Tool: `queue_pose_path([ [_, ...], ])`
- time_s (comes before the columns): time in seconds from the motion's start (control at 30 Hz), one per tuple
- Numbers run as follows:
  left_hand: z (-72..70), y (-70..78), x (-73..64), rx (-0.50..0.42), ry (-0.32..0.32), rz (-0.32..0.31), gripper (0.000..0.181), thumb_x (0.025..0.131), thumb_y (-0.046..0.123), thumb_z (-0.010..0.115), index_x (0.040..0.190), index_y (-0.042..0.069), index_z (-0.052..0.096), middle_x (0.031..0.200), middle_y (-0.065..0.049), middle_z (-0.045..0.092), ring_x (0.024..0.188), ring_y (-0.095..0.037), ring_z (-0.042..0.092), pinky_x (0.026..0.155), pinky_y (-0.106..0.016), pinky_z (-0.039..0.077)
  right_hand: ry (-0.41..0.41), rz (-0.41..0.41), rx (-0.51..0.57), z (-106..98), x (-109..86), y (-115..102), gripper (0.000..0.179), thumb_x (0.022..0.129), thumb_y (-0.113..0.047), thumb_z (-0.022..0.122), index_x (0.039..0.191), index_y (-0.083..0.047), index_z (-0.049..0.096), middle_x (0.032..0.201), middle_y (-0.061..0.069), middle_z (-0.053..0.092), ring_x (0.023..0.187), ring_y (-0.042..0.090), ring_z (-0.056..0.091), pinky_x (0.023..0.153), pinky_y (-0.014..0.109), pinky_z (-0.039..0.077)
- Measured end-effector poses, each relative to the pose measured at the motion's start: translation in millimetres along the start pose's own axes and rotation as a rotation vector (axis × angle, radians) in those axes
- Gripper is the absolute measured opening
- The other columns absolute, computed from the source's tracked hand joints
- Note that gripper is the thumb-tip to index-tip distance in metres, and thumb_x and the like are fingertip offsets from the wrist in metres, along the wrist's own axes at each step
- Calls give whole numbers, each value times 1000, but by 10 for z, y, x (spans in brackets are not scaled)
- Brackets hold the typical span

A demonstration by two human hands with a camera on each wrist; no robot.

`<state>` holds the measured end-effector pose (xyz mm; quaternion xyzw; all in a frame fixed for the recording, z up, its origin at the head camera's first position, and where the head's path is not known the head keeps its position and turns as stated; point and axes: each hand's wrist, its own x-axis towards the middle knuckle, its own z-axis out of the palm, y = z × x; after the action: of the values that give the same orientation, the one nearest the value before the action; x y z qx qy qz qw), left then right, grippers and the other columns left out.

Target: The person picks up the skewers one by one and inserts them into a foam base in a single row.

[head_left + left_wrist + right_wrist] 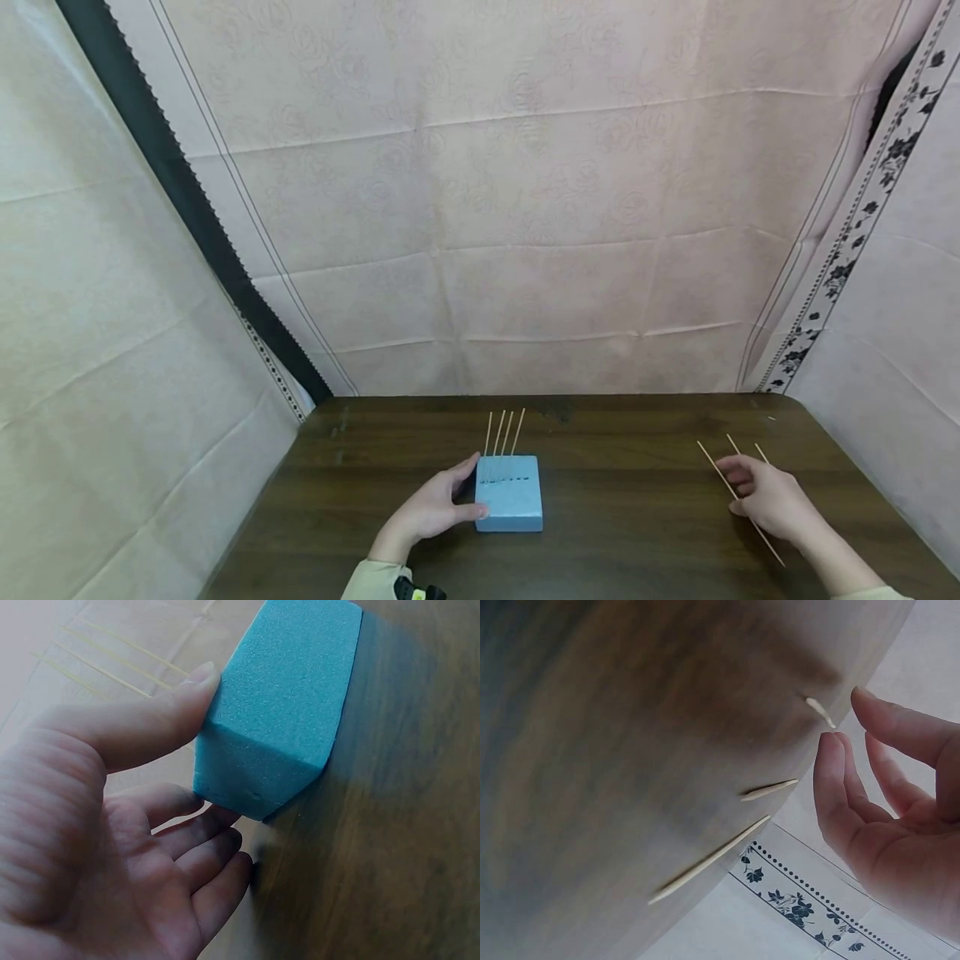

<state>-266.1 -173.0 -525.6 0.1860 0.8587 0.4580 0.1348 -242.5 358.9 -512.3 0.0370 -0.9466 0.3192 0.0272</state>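
Note:
A light blue foam block [510, 502] sits on the table, a row of small dark marks across its top. Several thin wooden skewers [503, 433] stick up at its far side. My left hand [435, 504] grips the block's left side, thumb near the front corner and fingertips along the far edge. Off to the right, my right hand [774, 498] hovers low over three loose skewers. Its thumb and fingers stand apart around the leftmost skewer [716, 469]; in the right wrist view that skewer's tip [821, 712] shows by the gap between thumb and index finger.
Two more skewers, one [732, 443] beside the fingers and another [761, 452] behind the hand, lie on the dark wooden table [615, 500]. Pale patterned cloth [540, 208] hangs behind the table and on both sides.

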Motion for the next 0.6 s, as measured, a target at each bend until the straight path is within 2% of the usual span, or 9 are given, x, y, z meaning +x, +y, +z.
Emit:
queue_pose_path([
  [0.27,3,6,-4,3,3,3,93,96,34,83,167,3,33,173,-13,32,158,-39,31,125,-63,27,-37,27,57,16,5,1,60,67,13,83,125,7,67,107,21,70,94,34,72,69,33,58],
  [0.6,-1,12,-14,18,4,-3,93,95,35,83,167,3,33,173,-14,32,158,-39,31,124,-64,28,-51,2,11,40,22,-17,60,64,14,73,123,3,69,106,20,71,89,25,67,67,33,52],
])
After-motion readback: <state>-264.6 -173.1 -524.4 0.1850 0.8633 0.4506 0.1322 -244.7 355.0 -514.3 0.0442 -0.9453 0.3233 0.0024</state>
